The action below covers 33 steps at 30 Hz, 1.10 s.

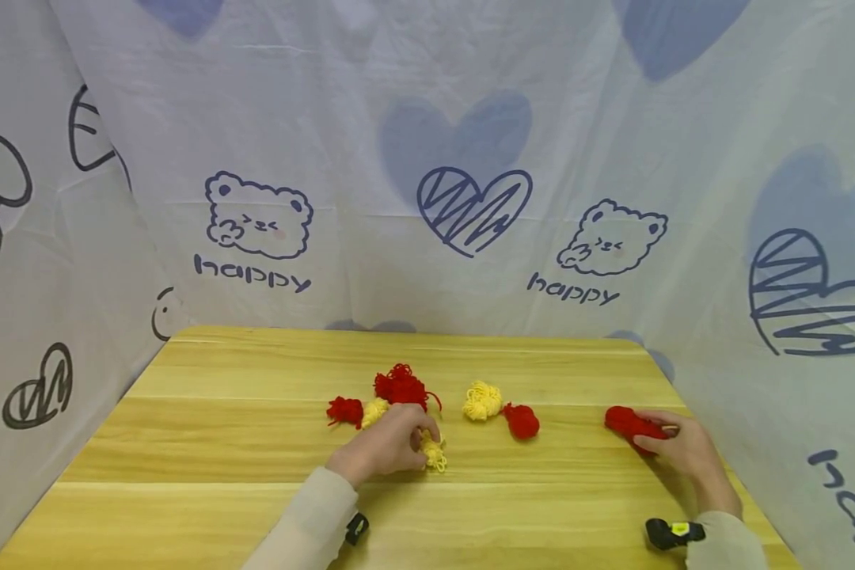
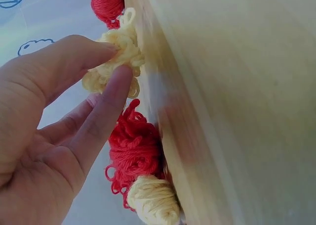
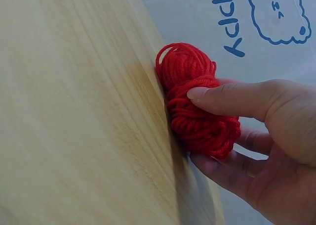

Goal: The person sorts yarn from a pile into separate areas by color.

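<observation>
In the head view my left hand (image 1: 392, 443) pinches a small yellow yarn bundle (image 1: 434, 452) with loose loops, low over the table. Its thumb and fingertips press into the yellow bundle (image 2: 121, 54) in the left wrist view. On the right side of the table, my right hand (image 1: 684, 447) grips a longer red yarn skein (image 1: 636, 428). The right wrist view has the thumb across the middle of the red skein (image 3: 200, 104), the other fingers behind and below it. Just beyond my left hand lies a large red yarn bundle (image 1: 401, 386) with trailing strands.
A small red bundle (image 1: 345, 411) and a yellow yarn ball (image 1: 374, 412) lie left of the large red one. Near the middle sit another yellow bundle (image 1: 482, 400) and a round red ball (image 1: 522, 422). Printed cloth (image 1: 370, 261) hangs around the wooden table (image 1: 221, 443).
</observation>
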### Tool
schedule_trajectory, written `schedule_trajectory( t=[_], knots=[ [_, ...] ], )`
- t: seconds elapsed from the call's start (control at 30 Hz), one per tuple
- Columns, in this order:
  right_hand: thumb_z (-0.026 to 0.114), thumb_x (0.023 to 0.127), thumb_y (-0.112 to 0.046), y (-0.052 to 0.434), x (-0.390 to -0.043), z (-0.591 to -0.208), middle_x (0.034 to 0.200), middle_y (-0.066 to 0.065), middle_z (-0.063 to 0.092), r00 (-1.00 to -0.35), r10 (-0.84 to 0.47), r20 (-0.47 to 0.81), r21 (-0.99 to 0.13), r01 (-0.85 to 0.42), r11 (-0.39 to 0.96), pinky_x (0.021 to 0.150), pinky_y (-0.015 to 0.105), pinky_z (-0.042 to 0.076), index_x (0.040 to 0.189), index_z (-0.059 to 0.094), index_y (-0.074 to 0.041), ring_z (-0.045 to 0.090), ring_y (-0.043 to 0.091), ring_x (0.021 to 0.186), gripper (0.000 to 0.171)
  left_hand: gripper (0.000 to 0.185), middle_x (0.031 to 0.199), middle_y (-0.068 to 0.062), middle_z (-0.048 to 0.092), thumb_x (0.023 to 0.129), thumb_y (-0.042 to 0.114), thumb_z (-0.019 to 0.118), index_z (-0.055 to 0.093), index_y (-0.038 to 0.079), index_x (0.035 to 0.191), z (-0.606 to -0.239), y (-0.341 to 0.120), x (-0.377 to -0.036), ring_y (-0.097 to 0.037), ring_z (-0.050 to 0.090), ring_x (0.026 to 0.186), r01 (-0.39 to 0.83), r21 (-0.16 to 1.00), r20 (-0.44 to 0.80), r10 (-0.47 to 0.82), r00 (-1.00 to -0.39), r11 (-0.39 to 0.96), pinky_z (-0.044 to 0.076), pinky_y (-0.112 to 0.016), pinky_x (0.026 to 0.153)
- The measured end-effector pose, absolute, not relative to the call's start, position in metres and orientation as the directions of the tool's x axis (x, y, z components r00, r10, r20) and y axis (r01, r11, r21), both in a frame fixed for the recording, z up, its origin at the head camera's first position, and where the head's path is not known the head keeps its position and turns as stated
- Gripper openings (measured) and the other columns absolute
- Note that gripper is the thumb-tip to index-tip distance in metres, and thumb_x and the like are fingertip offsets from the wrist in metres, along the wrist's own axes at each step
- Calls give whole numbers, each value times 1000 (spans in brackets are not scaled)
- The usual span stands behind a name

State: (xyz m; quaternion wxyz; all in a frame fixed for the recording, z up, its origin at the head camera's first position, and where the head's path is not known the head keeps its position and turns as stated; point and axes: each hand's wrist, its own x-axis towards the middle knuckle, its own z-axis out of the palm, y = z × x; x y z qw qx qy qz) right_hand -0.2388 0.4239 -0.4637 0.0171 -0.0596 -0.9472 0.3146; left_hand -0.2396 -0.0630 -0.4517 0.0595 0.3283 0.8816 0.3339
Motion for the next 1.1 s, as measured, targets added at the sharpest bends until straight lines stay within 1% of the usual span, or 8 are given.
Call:
schedule_trajectory(
  t=[0.27,0.33,0.4,0.5,0.8,1.03,1.1],
  knots=[
    [81,91,-27,423,-239,-461,141,34,57,-992,120,-27,-613,111,782,97,57,51,138,62,1,55,52,122,58,27,103,-4,71,81,-5,76,77,8,105,-447,-74,-238,-18,67,88,513,641,107,595,-797,571,57,-21,76],
    [80,91,-27,423,-239,-462,141,33,57,-992,119,-31,-614,112,781,95,53,53,139,62,0,56,51,122,58,27,104,-4,71,82,-4,77,77,8,105,-445,-76,-237,-19,67,90,507,640,103,589,-801,578,57,-22,77],
    [80,91,-28,423,-239,-462,141,33,57,-992,120,-33,-614,115,781,91,46,53,139,62,0,57,49,120,58,26,105,-4,71,82,-3,77,77,9,106,-445,-79,-237,-20,67,91,502,637,99,583,-806,586,58,-22,77],
    [81,90,-28,424,-239,-462,140,33,58,-993,116,-25,-607,107,788,87,39,53,138,63,0,59,47,118,58,26,105,-3,71,83,-2,78,77,9,106,-444,-83,-236,-19,67,92,492,632,92,572,-815,599,57,-22,77],
    [80,91,-27,425,-240,-463,138,32,60,-994,110,-14,-597,96,797,87,39,53,137,63,0,60,47,117,56,25,106,-1,69,84,0,78,77,10,107,-440,-94,-233,-18,66,93,485,630,95,560,-823,606,57,-21,76],
    [80,91,-26,425,-239,-463,138,33,60,-995,101,1,-590,81,803,89,43,54,137,63,1,60,48,117,55,24,103,-1,67,83,-1,78,77,10,104,-437,-103,-232,-18,65,92,485,631,110,550,-828,605,58,-21,75],
    [80,91,-25,425,-238,-463,137,33,61,-995,96,11,-584,71,808,87,41,54,136,64,1,61,48,116,54,24,103,0,68,83,-1,78,77,10,104,-437,-106,-232,-17,66,92,486,628,115,545,-830,608,58,-21,74]
  ],
)
